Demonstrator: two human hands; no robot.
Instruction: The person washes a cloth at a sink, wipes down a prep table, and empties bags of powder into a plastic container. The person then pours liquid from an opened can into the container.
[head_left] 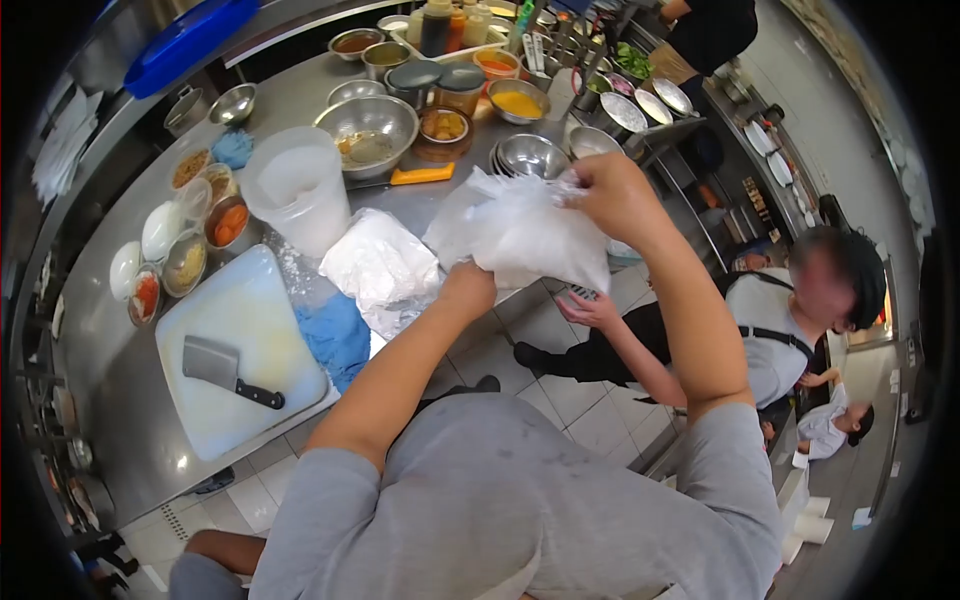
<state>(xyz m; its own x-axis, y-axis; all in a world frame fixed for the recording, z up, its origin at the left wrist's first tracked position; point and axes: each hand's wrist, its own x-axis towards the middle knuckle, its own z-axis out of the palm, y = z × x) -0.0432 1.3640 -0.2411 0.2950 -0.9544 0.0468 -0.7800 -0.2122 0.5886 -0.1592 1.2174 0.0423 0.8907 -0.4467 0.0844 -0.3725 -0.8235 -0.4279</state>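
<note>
A translucent white plastic bag (pixel 520 225) with pale contents hangs between my hands at the edge of the counter. My right hand (pixel 618 195) is closed on its gathered upper right side. Down at the bag's lower left, my left hand (pixel 468 292) is curled, seemingly gripping its edge; the fingertips are hidden. Left of the bag lies a white powder-filled plastic bag (pixel 378 262), close to a tall translucent tub (pixel 297 185). A crumpled blue cloth or plastic (pixel 338 338) rests beside the white cutting board (pixel 225 330), which bears a cleaver (pixel 212 362).
A co-worker's hand (pixel 588 308) reaches in just below the bag. Behind it are steel bowls (pixel 535 155), a large mixing bowl (pixel 368 130) and an orange-handled knife (pixel 422 175). Small ingredient containers (pixel 185 262) line the left side. Tiled floor (pixel 600 415) shows between counter and co-worker.
</note>
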